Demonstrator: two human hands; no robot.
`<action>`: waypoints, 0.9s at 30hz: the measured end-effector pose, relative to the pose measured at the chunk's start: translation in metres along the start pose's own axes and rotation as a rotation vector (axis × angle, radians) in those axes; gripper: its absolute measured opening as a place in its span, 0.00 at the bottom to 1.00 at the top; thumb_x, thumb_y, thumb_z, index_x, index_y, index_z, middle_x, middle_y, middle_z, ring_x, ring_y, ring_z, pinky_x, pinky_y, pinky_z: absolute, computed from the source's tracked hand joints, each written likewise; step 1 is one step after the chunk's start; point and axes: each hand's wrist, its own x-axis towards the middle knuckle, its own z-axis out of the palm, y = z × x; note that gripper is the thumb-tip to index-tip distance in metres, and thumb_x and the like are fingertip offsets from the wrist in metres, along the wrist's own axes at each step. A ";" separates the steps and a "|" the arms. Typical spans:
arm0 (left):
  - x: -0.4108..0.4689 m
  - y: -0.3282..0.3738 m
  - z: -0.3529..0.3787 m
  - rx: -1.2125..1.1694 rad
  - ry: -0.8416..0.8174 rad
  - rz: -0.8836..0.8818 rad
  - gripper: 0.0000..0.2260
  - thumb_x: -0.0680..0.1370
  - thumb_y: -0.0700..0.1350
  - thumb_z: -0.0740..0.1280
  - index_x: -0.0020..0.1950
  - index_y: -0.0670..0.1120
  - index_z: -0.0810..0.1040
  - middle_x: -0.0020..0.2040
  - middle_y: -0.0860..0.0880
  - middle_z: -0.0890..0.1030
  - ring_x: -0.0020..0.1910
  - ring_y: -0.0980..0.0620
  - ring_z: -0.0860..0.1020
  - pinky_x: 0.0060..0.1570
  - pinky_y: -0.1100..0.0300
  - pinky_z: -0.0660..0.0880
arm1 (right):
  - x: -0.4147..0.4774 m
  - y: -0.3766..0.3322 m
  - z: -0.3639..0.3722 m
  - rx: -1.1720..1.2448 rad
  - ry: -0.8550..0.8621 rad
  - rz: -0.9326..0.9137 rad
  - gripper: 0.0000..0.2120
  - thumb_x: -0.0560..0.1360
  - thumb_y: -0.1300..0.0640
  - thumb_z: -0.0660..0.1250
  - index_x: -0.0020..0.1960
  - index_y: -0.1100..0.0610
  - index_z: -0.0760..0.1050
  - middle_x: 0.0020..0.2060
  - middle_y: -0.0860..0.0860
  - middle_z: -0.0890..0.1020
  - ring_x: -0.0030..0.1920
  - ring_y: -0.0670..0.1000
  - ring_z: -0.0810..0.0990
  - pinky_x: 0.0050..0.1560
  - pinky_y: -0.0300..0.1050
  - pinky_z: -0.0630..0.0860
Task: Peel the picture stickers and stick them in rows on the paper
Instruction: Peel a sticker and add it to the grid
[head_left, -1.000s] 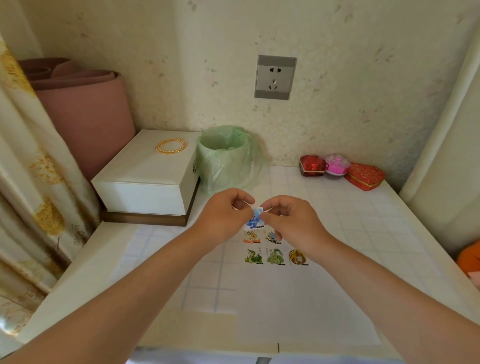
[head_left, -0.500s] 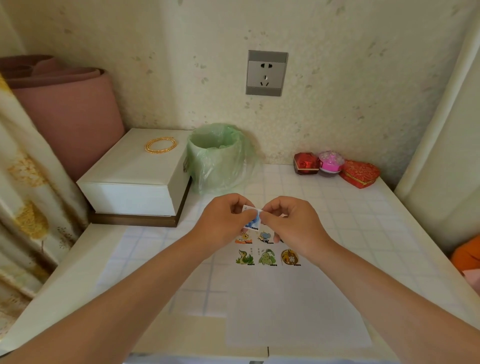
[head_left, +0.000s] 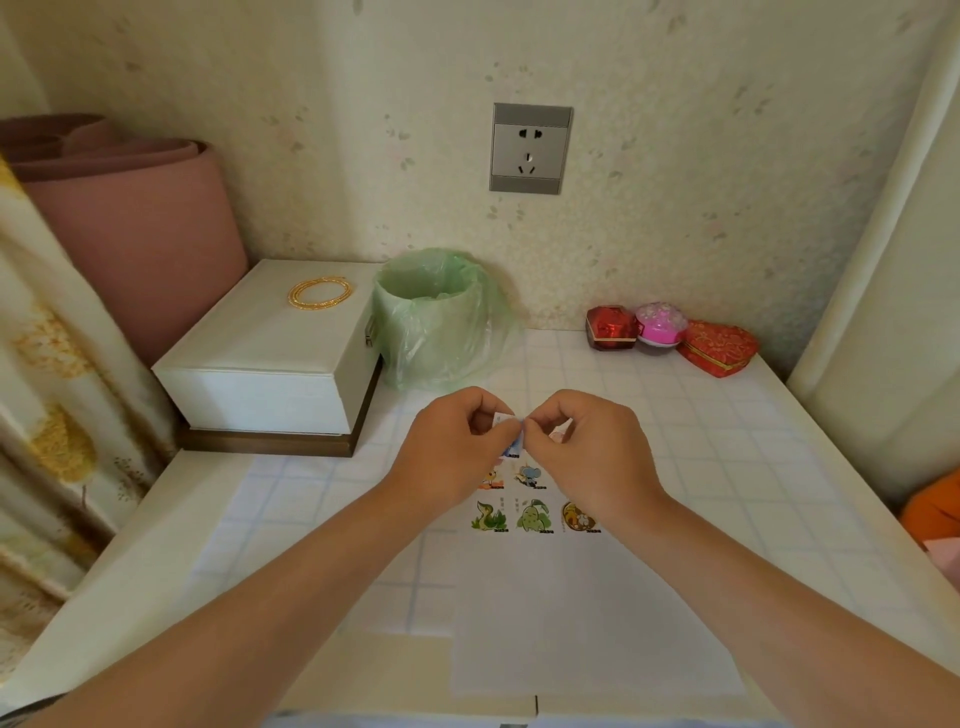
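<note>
While the left hand (head_left: 457, 447) and the right hand (head_left: 587, 452) meet, fingertips almost touching, above the far part of the white sheet of paper (head_left: 571, 623), both are curled and pinch one small blue picture sticker (head_left: 505, 422) between them. The left takes its left edge and the right its right edge. Only a white corner and a scrap of blue show between the thumbs, so I cannot tell whether the backing has parted yet; peeling looks to be the step in hand.

The sticker is held clear of the paper, above the pictures already stuck down. Those lie in two rows running left to right: a near row of three animal stickers (head_left: 535, 516), and a farther row (head_left: 529, 475) where two show and the right hand hides whatever lies to their right. The placement turns on that hidden spot. The sticker seems to sit over the farther row's left half, and the right hand is the nearer one to that hidden spot. The paper lies flat on the white grid-patterned desk (head_left: 727, 441).
</note>
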 end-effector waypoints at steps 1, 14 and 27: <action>0.001 -0.002 0.000 0.011 0.013 0.001 0.02 0.76 0.45 0.71 0.43 0.50 0.81 0.31 0.51 0.74 0.32 0.51 0.75 0.42 0.42 0.81 | -0.001 0.000 0.001 -0.042 0.015 -0.035 0.04 0.74 0.50 0.72 0.40 0.46 0.81 0.36 0.37 0.82 0.36 0.39 0.78 0.33 0.34 0.70; -0.001 0.010 -0.013 -0.188 -0.045 -0.070 0.02 0.78 0.40 0.69 0.47 0.44 0.82 0.40 0.49 0.84 0.37 0.58 0.82 0.39 0.63 0.81 | 0.005 -0.020 -0.012 0.561 -0.246 0.359 0.08 0.78 0.56 0.69 0.43 0.56 0.85 0.33 0.48 0.85 0.26 0.45 0.73 0.27 0.37 0.66; 0.001 0.011 -0.010 -0.231 -0.007 -0.161 0.03 0.78 0.41 0.70 0.46 0.46 0.83 0.40 0.49 0.84 0.34 0.60 0.81 0.36 0.65 0.79 | 0.006 -0.015 -0.006 0.565 -0.239 0.302 0.07 0.79 0.57 0.68 0.46 0.56 0.84 0.40 0.50 0.85 0.29 0.50 0.76 0.27 0.36 0.68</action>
